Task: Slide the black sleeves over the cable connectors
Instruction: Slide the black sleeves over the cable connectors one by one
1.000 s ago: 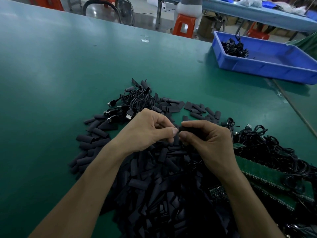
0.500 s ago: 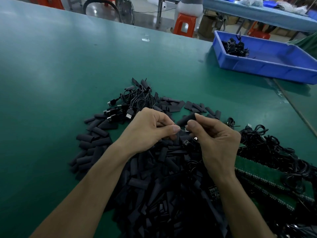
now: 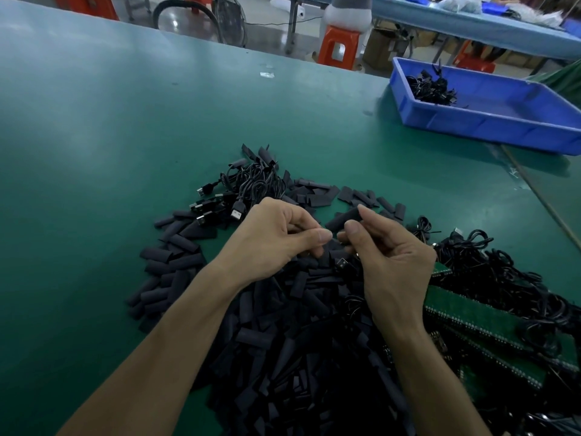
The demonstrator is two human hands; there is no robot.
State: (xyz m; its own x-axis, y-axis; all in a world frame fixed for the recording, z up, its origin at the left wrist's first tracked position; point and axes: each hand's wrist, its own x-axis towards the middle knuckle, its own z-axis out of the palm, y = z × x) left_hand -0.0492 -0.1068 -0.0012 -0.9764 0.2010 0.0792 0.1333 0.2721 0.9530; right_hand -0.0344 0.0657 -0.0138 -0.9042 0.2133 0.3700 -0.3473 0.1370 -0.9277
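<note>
A big heap of flat black sleeves (image 3: 283,335) covers the green table in front of me. My right hand (image 3: 393,256) pinches one black sleeve (image 3: 342,219) between thumb and forefinger, its far end sticking up and left. My left hand (image 3: 276,240) is curled beside it, thumb tip almost touching the right thumb; what it pinches is hidden. A small cable connector (image 3: 342,263) shows just below the two thumbs. A bundle of black USB cables (image 3: 248,187) lies beyond my left hand.
A blue bin (image 3: 490,121) holding several black cables (image 3: 430,88) stands at the far right. More coiled cables (image 3: 490,269) and green circuit strips (image 3: 471,313) lie to my right. An orange stool (image 3: 339,47) stands past the table's far edge.
My right hand has turned and lifted the sleeve from level between the fingertips to pointing up and left. The connector below the thumbs has come into view. My left hand has barely moved.
</note>
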